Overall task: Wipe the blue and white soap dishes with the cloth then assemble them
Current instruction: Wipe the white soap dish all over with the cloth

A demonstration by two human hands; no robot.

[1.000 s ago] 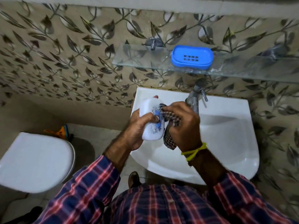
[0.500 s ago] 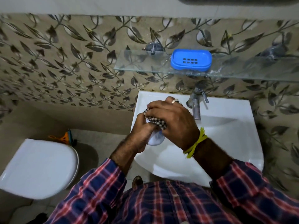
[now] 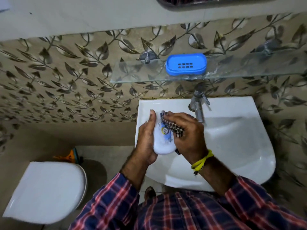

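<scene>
Over sink (image 3: 232, 146), white soap dish (image 3: 163, 145) between hands

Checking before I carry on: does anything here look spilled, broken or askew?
Nothing stands out. The blue soap dish sits level on the glass shelf; both hands work the white soap dish over the sink.

— Sleeves (image 3: 106, 201): navy plaid crossed with red and pale stripes, pushed up well back from the fingers, leaving hairy forearms bare.

— And nearer the fingers?

— Yellow cord band (image 3: 201, 161) knotted round the right wrist, dark tail hanging. Same plaid across the shirt front (image 3: 187, 213).
</scene>
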